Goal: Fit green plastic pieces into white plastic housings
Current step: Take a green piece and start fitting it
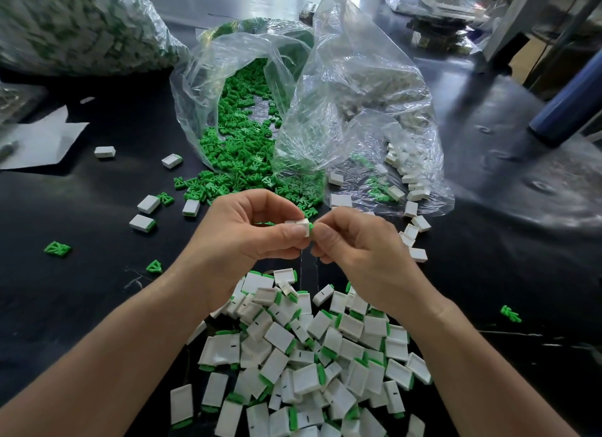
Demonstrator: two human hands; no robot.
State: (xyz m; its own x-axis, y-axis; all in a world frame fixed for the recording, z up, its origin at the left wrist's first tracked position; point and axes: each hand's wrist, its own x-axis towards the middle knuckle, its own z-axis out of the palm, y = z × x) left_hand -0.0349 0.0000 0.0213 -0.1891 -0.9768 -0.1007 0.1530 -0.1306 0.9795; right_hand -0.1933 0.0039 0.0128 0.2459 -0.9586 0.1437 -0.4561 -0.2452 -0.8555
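Observation:
My left hand [242, 229] pinches a small white housing [298, 223] between thumb and fingers, above the black table. A green piece [311, 229] sticks out of the housing's right end, and my right hand [353, 241] pinches that green end. Loose green pieces [234, 137] spill from an open clear bag behind my hands. Empty white housings [402, 172] lie in a second clear bag at the right. A heap of white housings with green ends [306, 355] lies in front, between my forearms.
Stray housings [148, 204] and green pieces [57, 248] lie scattered on the black table [81, 293] to the left. A large filled bag [75, 26] stands at the back left. White paper [42, 140] lies at the left edge, a blue cylinder [573, 98] at the right.

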